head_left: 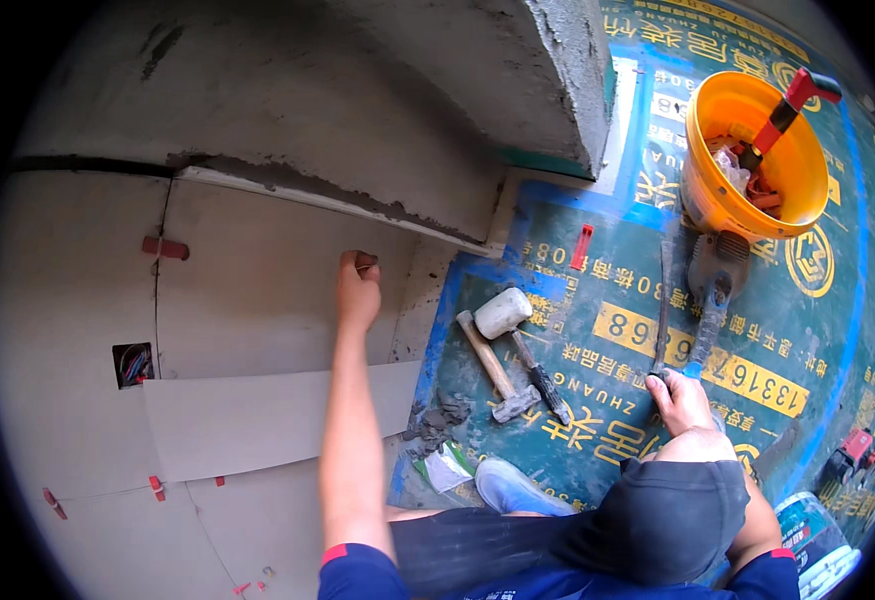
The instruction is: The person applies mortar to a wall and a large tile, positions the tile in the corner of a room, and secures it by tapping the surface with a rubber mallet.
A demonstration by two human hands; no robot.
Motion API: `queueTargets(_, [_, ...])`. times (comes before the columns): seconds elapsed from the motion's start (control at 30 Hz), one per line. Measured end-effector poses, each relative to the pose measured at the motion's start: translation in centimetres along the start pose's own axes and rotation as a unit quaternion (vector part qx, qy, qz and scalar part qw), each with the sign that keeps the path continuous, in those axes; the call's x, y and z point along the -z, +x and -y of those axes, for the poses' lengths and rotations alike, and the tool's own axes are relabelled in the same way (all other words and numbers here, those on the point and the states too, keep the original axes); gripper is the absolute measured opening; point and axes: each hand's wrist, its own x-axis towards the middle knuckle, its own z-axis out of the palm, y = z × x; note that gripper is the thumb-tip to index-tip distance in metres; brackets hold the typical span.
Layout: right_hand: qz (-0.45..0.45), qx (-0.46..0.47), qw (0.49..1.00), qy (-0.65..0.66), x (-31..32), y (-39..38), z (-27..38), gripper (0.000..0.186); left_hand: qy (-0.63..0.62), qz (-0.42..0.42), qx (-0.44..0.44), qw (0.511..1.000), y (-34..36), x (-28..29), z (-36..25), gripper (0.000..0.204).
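Note:
My left hand point(358, 288) is closed in front of a large beige tile point(267, 300), its fingertips curled together. Whatever they may hold is too small to make out. On my right, beside my bent knee, my right hand point(683, 404) grips one end of a long, thin, dark blade-like tool point(663, 310) that points away from me. Just right of it lies a dusty grey tool point(717, 270) with a ribbed handle. A white-headed mallet point(504, 313) and a wooden-handled hammer point(490, 362) lie on the floor between my hands.
An orange bucket point(702, 190) at the far right holds red pieces and a red-black handled tool point(782, 120). Rough grey concrete point(357, 110) juts out above the tile. A wire-filled box opening point(133, 365) is at left; red clips point(165, 248) sit in the joints. Printed green sheeting point(577, 380) covers the floor.

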Motion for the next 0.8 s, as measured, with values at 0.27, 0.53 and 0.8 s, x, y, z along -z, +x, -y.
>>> queueTargets(0.27, [0.109,0.156,0.98,0.062,-1.1,4.6,4.1,0.013,-0.132,-0.117,-0.02,0.984,1.3,7.2,-6.7,0.05])
queueTargets(0.53, [0.187,0.232,0.939,-0.174,-14.9,11.8,4.4,0.042,-0.432,-0.17,-0.059,0.884,0.6,2.6,-14.8,0.054])
queueTargets(0.8, [0.159,0.118,0.969,-0.147,-18.0,11.5,4.5,0.042,-0.133,-0.047,-0.089,0.986,-0.4,2.7,-13.4,0.037])
